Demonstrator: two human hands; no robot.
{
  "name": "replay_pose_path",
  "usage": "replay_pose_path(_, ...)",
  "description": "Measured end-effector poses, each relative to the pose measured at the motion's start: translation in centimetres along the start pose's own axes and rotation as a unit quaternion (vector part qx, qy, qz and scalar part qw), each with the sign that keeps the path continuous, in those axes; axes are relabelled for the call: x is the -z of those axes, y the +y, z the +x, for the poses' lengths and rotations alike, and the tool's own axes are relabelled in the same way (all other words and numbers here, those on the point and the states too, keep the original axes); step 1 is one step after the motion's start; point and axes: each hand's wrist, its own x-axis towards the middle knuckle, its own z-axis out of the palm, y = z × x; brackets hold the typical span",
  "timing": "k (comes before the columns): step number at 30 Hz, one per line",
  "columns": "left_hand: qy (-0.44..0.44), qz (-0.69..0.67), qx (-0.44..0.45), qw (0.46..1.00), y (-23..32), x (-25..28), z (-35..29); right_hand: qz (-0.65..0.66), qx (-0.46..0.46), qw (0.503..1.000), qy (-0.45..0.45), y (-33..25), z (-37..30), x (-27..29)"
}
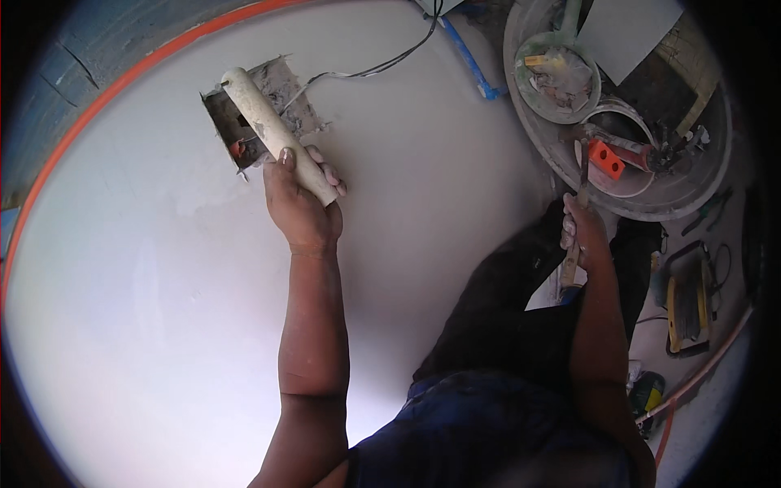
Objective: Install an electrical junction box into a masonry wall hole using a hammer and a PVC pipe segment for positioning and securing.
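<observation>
My left hand [305, 195] is closed round the lower end of a cream pipe [264, 114], whose surface is scuffed and stained. The pipe slants up and left across a rough-edged recess [289, 93] cut into the white surface [163, 244], covering part of the opening. Inside the recess are grey rubble and a small reddish piece [237, 150]. A thin dark and white cable [366, 73] runs from the recess to the upper edge. On the right, my right hand [584, 228] grips a wooden-handled tool [573, 264] with a narrow metal end pointing away; its exact kind is unclear.
A wide grey tub [651, 210] at upper right holds a round pan [525, 89] of debris, a white bucket [639, 191] and an orange box with holes [605, 159]. A blue strip [468, 53] stands left of it. A cable reel [690, 301] and green-yellow tool [648, 394] lie right.
</observation>
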Motion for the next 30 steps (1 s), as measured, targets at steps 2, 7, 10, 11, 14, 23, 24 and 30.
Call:
replay_pose_path(2,0.006,-0.082,0.009,0.997,-1.2,-0.5,0.6,-0.009,0.009,1.0,0.024,-0.7,-0.1,0.5)
replay_pose_path(7,0.108,-0.187,-0.021,0.976,-3.3,-1.8,3.3,-0.008,0.046,0.996,0.071,-3.7,-0.9,0.8)
replay_pose_path(10,0.072,-0.229,-0.03,0.97,-4.7,-2.6,3.8,-0.024,0.075,0.994,0.08,-4.2,-1.2,1.0)
replay_pose_path(11,0.074,-0.231,-0.024,0.97,-5.1,-2.9,4.1,-0.048,0.078,0.992,0.085,-3.8,-1.0,1.5)
replay_pose_path(14,0.076,-0.277,-0.035,0.957,-6.4,-3.8,4.8,-0.08,0.047,0.991,0.096,-2.9,-0.6,2.8)
replay_pose_path(23,0.127,-0.339,-0.056,0.93,-7.8,-6.7,6.0,-0.131,0.003,0.985,0.111,-1.9,-0.1,2.8)
replay_pose_path(24,0.117,-0.343,-0.057,0.93,-7.9,-6.8,6.2,-0.132,0.011,0.985,0.111,-1.7,0.1,2.7)
replay_pose_path(30,0.122,-0.35,-0.046,0.928,-7.9,-7.4,7.7,-0.147,-0.002,0.981,0.123,-1.2,0.2,2.5)
